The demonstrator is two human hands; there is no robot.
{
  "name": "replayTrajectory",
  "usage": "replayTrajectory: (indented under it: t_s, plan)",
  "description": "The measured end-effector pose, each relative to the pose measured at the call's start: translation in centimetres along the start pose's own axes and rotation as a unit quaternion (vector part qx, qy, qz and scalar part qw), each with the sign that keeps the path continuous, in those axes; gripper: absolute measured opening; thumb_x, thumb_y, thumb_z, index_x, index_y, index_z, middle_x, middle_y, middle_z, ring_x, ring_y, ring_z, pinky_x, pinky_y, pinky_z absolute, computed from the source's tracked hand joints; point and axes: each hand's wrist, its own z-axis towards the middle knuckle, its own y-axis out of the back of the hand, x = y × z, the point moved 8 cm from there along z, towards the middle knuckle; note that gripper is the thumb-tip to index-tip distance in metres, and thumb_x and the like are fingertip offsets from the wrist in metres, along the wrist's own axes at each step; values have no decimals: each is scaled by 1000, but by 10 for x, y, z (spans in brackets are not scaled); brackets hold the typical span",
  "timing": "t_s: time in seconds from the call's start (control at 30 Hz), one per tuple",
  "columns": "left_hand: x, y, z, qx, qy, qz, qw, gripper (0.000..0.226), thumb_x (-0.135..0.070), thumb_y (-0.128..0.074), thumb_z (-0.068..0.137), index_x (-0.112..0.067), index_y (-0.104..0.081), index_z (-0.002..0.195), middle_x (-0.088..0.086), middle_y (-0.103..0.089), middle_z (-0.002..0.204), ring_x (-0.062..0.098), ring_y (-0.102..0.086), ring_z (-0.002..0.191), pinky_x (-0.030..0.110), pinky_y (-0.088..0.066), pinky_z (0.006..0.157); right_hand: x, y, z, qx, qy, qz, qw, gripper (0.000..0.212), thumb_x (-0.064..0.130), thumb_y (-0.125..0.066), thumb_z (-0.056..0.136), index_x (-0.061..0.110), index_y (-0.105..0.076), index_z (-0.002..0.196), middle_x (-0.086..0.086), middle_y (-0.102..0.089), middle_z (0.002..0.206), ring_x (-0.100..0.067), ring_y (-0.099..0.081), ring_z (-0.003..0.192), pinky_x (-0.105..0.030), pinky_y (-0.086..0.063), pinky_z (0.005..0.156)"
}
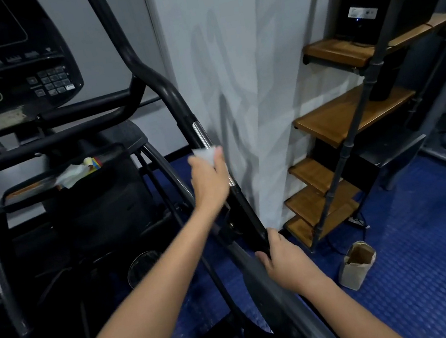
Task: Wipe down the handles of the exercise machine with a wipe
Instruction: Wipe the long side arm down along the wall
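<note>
Two bare hands work on the right-side handle (176,100) of a black exercise machine (53,195), seen from the head camera. The left hand (208,177) is wrapped around the handle's chrome sensor section (201,133), its fingers curled over a white wipe (207,153) pressed against the metal; only the wipe's upper edge shows above the knuckles. The right hand (284,261) grips the same handle lower down, at the end of its black grip sleeve (248,217), fingers closed around the bar. The machine's console (2,57), with keypad and dark screen, sits at upper left; a crumpled wipe (71,175) lies in the tray beneath it. A white pillar (226,51) stands just behind the handle. Wooden shelves (353,116) on a dark pipe frame stand to the right, and a brown paper bag (358,264) sits upright on the blue studded floor (436,266).
</note>
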Motion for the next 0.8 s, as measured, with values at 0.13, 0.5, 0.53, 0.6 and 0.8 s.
replayTrajectory:
  t_s: [0.13,0.5,0.53,0.6,0.8]
  plan:
    - [-38,25,60,-28,22,-27,999,44,-48,-42,102,-7,-34,115,5,-54,100,20,-58,82,28,-40,55,1,2,-2,-15,19,10,1000,34,40,-46,102,17,-40,125,-3,-57,113,-19,-61,85,-34,-49,68]
    - [20,-23,-36,10,23,-19,1000,47,-46,-45,101,-1,-41,113,12,-61,102,20,-59,80,30,-45,62,-3,-1,-2,-11,11,21,1000,48,40,-46,102,12,-36,140,-9,-55,132,-27,-60,109,-32,-44,78]
    - [24,-25,-43,29,25,-5,999,47,-47,-45,101,-1,-41,113,12,-62,103,18,-57,77,29,-43,60,-3,-1,-2,-8,11,17,1000,49,39,-46,102,12,-35,141,-10,-54,133,-28,-59,110,-32,-43,78]
    - [23,-24,-43,47,35,21,998,51,-47,-48,99,0,-40,117,12,-59,109,20,-57,82,29,-43,66,-3,-1,-5,-5,13,12,1000,50,38,-47,102,10,-33,142,-12,-53,135,-29,-59,111,-32,-42,76]
    - [-15,4,13,22,38,16,999,62,-44,-47,101,6,-29,132,17,-56,121,30,-60,105,32,-47,80,-5,2,-21,-1,26,-23,999,53,36,-45,103,9,-28,145,-14,-51,135,-33,-59,107,-35,-42,74]
